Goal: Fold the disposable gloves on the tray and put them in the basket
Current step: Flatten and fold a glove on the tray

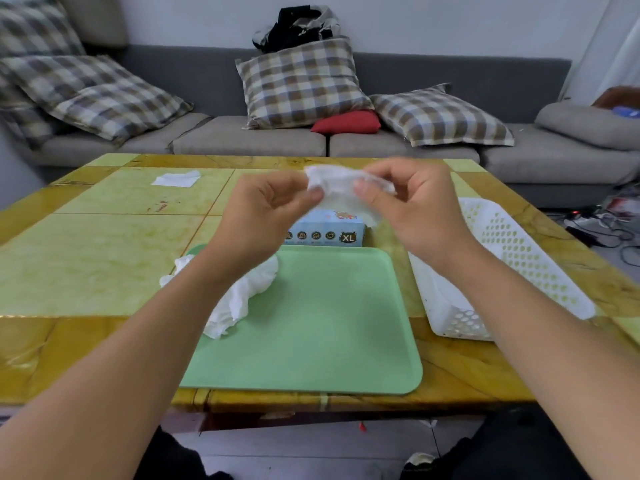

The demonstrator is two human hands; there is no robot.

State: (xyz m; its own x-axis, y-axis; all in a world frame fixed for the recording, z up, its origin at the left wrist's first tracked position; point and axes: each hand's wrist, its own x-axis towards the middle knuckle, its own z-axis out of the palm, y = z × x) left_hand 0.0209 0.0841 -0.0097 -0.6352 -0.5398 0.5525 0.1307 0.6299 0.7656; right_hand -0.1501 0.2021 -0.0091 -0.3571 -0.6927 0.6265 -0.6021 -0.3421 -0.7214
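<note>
A thin translucent disposable glove [337, 188] hangs in the air above the far edge of the green tray [329, 323]. My left hand [263, 216] pinches its left side and my right hand [415, 209] pinches its right side. A crumpled heap of more white gloves [239, 296] lies on the tray's left part, partly hidden under my left forearm. The white perforated basket [512, 265] stands to the right of the tray, tilted away, and I see nothing inside it.
A light blue glove box marked XL [325, 232] sits just behind the tray. A white sheet [176, 179] lies at the table's far left. The yellow-green table [104, 244] ends at a grey sofa with checked cushions [301, 83]. Cables lie on the floor at right.
</note>
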